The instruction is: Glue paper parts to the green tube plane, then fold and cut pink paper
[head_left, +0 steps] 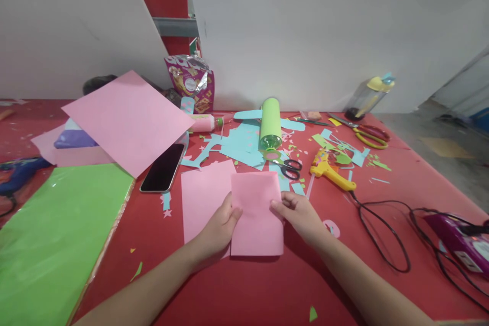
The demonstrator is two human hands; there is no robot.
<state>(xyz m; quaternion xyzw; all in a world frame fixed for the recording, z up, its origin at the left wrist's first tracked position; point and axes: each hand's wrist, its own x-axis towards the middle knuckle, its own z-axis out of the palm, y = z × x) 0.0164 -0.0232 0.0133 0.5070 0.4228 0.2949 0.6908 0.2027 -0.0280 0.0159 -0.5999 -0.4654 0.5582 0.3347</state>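
A piece of pink paper (256, 219), which looks folded over, is held up above the red table between both hands. My left hand (219, 221) grips its left edge with the thumb on the front face. On the opposite edge, my right hand (301, 214) pinches the paper between thumb and fingers. Another pink sheet (204, 188) lies flat below and to the left, partly covered by the held one. Just beyond the paper are black-handled scissors (291, 169) and a green-wrapped bottle (270, 119) with light blue strips sticking out at its sides.
A yellow glue gun (330, 172) with a black cord lies right, near a purple box (460, 242). Leftward are a phone (163, 169), a large pink sheet (130, 122) and a green sheet pack (57, 244). Paper scraps, pliers-like shears (367, 132) and a snack bag (193, 84) sit farther back.
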